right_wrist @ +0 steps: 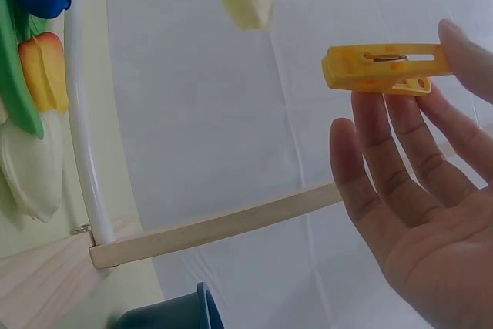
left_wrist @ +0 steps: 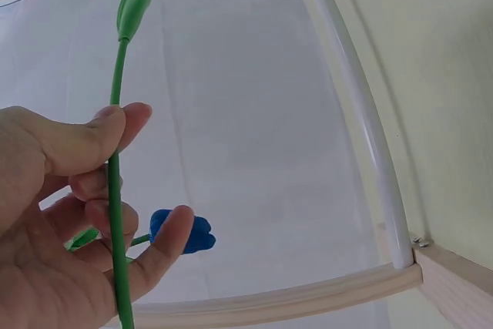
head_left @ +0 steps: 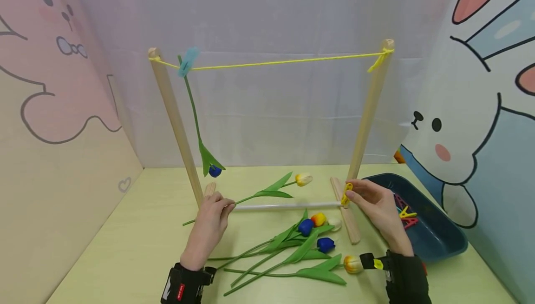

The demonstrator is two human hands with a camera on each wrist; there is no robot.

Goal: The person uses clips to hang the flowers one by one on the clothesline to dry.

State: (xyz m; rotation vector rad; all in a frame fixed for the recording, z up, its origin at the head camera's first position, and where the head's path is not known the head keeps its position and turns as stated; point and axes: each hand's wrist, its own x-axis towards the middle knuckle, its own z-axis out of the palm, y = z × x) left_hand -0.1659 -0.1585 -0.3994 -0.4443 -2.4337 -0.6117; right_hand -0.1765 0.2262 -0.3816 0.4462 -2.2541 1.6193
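My left hand (head_left: 214,224) pinches the green stem of a pale yellow artificial tulip (head_left: 303,179), whose head points to the right. In the left wrist view that stem (left_wrist: 115,190) runs between thumb and fingers. My right hand (head_left: 378,208) holds a yellow clothespin (right_wrist: 385,67) between thumb and fingertips, near the right post's foot. A blue tulip (head_left: 215,170) hangs head down from the yellow string (head_left: 267,62), held by a light blue clothespin (head_left: 188,62) near the left post.
Wooden posts (head_left: 175,127) hold the string, with a white bar (head_left: 288,207) between their feet. Several tulips in blue, white, yellow and orange (head_left: 307,248) lie on the table (head_left: 125,248). At right stands a dark blue bin (head_left: 443,243) with coloured clothespins (head_left: 407,214).
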